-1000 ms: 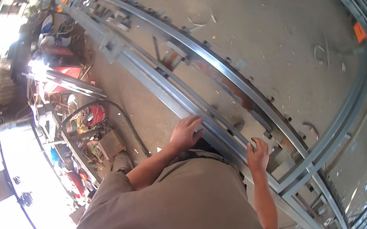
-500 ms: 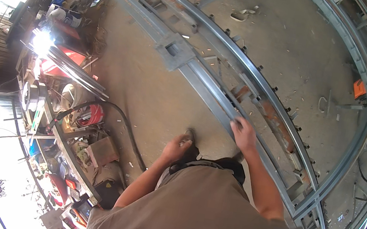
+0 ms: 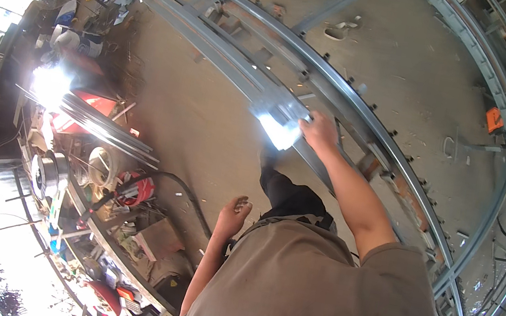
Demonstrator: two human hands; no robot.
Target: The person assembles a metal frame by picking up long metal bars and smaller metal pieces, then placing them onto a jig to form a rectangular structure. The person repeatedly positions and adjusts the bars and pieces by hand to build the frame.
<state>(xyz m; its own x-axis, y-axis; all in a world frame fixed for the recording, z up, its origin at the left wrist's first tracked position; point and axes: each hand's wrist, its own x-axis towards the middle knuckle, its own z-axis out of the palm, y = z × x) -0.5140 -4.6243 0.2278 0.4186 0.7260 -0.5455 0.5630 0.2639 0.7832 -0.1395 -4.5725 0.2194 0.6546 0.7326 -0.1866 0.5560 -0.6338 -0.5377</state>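
A squarish grey metal piece (image 3: 273, 106) lies across the long steel rail (image 3: 223, 59), smeared by motion and glaring white along its near side. My right hand (image 3: 319, 134) is closed on its right end, with the fingertips curled over the edge. Away from the rail, in front of my waist, my left hand (image 3: 234, 214) hangs with its fingers curled in. Whether anything small is in that hand cannot be made out. Under the metal piece, one of my dark trouser legs (image 3: 291, 193) is stepping forward.
Beyond the rail runs a curved steel frame (image 3: 342, 72) with small dark clips. To the left, a cluttered bench holds a wire spool (image 3: 49, 175), a bundle of metal bars (image 3: 110, 130) and a black hose (image 3: 189, 195). An orange object (image 3: 494, 120) sits far right.
My right hand has moved forward from the bare rail to the metal piece and taken hold of it. My left hand has dropped back slightly. The whole view has shifted, and one leg has come forward.
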